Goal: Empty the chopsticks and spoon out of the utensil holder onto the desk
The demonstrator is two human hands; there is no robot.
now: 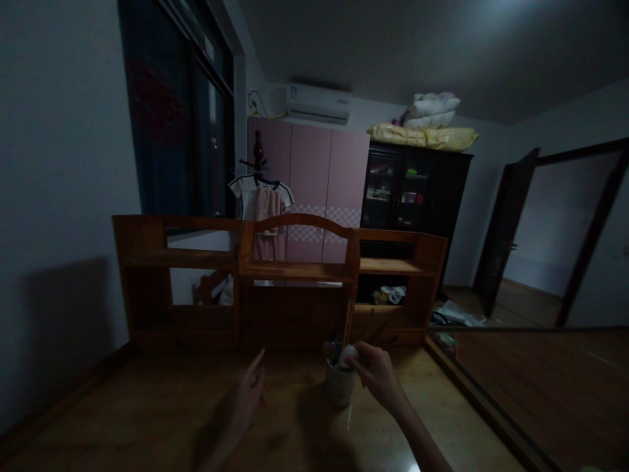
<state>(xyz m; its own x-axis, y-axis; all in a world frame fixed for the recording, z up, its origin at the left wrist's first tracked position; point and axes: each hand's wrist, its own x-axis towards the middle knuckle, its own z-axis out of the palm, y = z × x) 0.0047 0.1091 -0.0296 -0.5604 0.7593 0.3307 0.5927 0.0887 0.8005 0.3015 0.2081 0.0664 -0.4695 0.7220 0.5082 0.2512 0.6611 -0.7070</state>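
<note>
Head view: right hand (377, 368) pinches a round, whitish object (349, 355) at the rim of a pale cup (340, 385). The left hand (248, 391) is loosely uncurled

I see a whitish piece (349, 356), pale grey cup (340, 387), brown shelf (295, 269), pink wardrobe (309, 164) with checked band (344, 215), black cabinet (445, 196), yellow bundle (448, 138).

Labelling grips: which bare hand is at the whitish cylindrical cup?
The right hand, holding a white round object at the whitish cylindrical cup. The left hand is apart from both, over the brown wooden tabletop.
</note>
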